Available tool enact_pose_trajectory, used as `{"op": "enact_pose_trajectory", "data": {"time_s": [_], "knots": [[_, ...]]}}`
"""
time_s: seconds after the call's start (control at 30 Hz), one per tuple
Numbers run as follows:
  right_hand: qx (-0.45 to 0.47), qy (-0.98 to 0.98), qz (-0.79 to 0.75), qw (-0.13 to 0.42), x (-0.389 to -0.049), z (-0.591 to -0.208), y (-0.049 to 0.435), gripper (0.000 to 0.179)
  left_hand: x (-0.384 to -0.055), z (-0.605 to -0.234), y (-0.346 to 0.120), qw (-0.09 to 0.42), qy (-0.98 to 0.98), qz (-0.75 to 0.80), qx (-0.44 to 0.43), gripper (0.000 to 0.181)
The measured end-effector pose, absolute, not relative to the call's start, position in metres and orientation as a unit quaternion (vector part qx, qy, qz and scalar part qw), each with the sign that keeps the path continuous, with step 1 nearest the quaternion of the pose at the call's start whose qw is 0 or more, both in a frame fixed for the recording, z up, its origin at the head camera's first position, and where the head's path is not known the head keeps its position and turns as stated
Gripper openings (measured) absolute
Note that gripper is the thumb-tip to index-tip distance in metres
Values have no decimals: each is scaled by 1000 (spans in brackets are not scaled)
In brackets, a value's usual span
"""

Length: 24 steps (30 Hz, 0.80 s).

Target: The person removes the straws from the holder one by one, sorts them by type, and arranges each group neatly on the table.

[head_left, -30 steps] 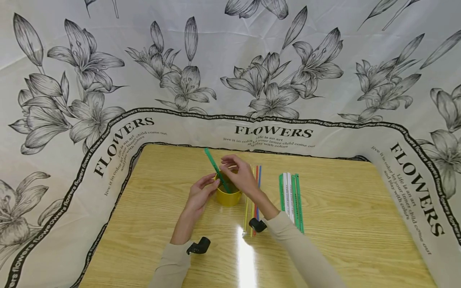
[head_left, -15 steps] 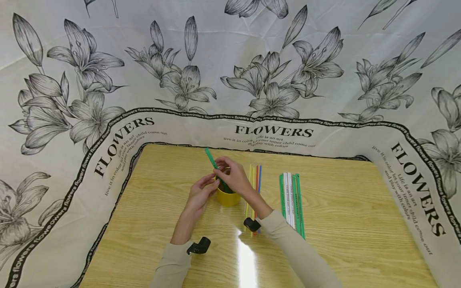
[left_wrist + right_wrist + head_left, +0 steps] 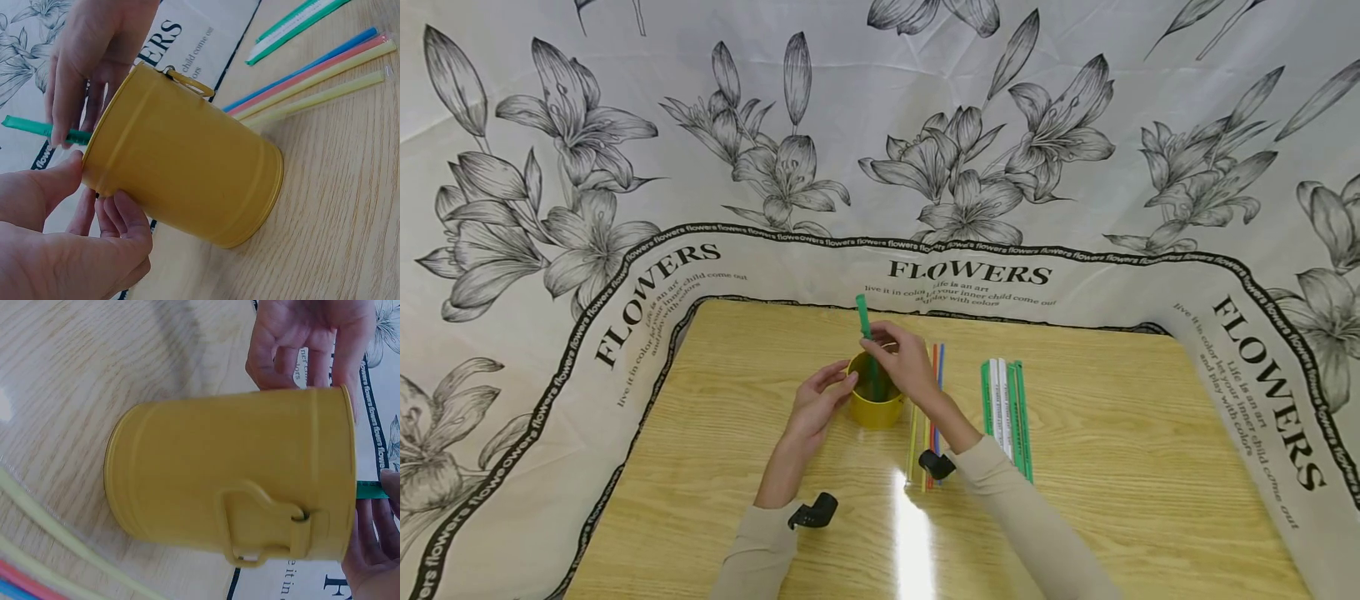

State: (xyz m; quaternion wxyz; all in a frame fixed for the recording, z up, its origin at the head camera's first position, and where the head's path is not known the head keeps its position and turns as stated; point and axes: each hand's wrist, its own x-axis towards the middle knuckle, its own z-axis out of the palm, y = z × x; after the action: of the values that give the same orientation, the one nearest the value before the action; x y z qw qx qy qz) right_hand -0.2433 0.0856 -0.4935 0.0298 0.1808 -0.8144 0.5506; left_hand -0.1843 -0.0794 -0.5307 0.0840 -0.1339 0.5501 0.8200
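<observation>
A small yellow metal bucket [image 3: 877, 415] with looped side handles stands on the table. My left hand [image 3: 815, 406] holds its left side, with the thumb at the rim and the fingers bent against the outer wall in the left wrist view. Above the opening, my right hand [image 3: 906, 367] pinches a green paper-wrapped straw [image 3: 862, 313] between thumb and fingers. The straw stands nearly upright, its lower part inside the bucket and its top sticking out above the fingers. In the right wrist view the bucket wall [image 3: 219, 456] hides most of the straw.
Right of the bucket lie yellow, red and blue straws [image 3: 941, 367] in clear wrap, partly under my right forearm. Farther right is a row of green and white wrapped straws [image 3: 1017, 408]. A flower-printed cloth [image 3: 790, 275] borders the wooden table [image 3: 1120, 433] at the back and sides.
The green straw leaned left in the bucket with my right hand beside it; then my right fingers took hold of it. Now it is more upright and farther right. My left hand stays put.
</observation>
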Motion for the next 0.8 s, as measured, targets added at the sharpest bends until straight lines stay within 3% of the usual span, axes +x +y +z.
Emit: {"op": "enact_pose_trajectory", "data": {"time_s": [0.8], "knots": [[103,-739,664,40,-247,-472,134,28,-185,-529,-79,81,555,815,-144,41]]}}
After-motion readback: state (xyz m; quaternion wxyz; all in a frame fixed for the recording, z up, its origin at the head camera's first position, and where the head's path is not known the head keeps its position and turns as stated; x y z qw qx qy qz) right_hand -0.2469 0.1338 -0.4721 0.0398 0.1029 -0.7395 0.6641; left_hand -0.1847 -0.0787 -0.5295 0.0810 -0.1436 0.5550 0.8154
